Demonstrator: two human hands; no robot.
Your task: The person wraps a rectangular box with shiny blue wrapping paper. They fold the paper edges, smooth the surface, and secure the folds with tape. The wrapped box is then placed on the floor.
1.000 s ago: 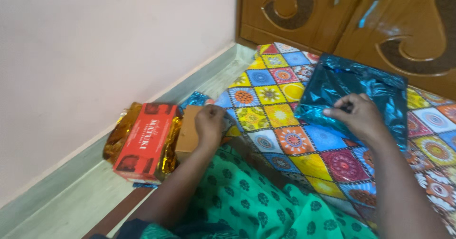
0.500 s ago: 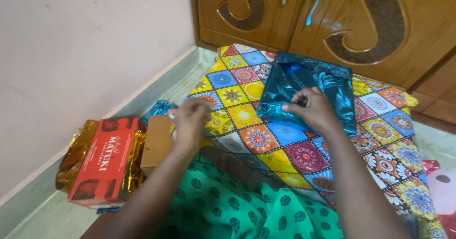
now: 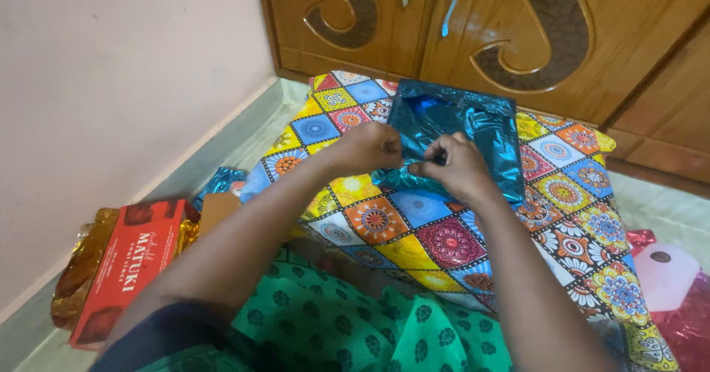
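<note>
A home room is showing: a carved brown wooden wardrobe (image 3: 503, 39) is standing by a plain cream wall (image 3: 111, 83).

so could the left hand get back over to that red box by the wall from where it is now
Probably yes. The left hand is pinching the blue foil wrap on the patterned cushion; the red box lies on the floor on that arm's side, with nothing between them.

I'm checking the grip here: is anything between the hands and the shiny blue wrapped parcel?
Nothing visible. The left hand and right hand both pinch the near edge of the blue foil parcel, which lies on the patterned cushion.
</note>
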